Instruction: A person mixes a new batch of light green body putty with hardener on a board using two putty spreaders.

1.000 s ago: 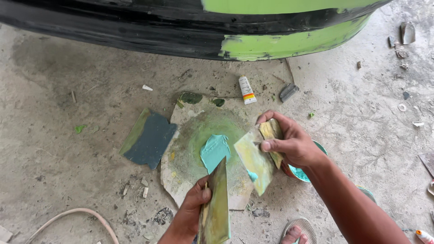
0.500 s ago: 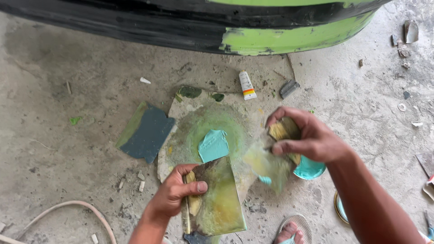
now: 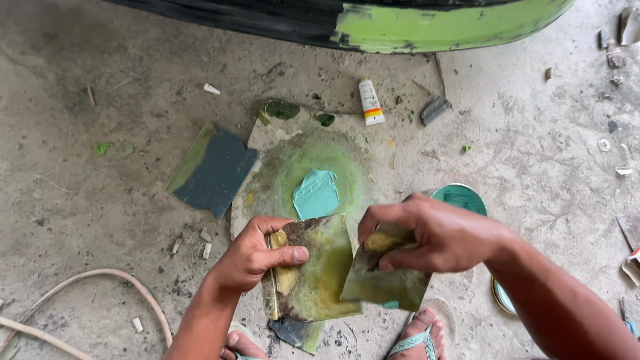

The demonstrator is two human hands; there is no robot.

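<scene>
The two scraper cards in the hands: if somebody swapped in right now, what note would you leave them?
Left hand: grips a wide, putty-stained scraper card by its left edge.
Right hand: pinches a smaller scraper card from the top; its edge overlaps the wide one.
Below them: the mixing board on the floor, carrying a teal putty blob. A small tube and an open tin lie nearby.
Done: putty sits on the board.
Left: both cards look smeared but carry no fresh load.

Dusty grey concrete floor (image 3: 120, 60), littered with chips; black-and-green curved hull (image 3: 413, 27) along top; flat daylight.
</scene>
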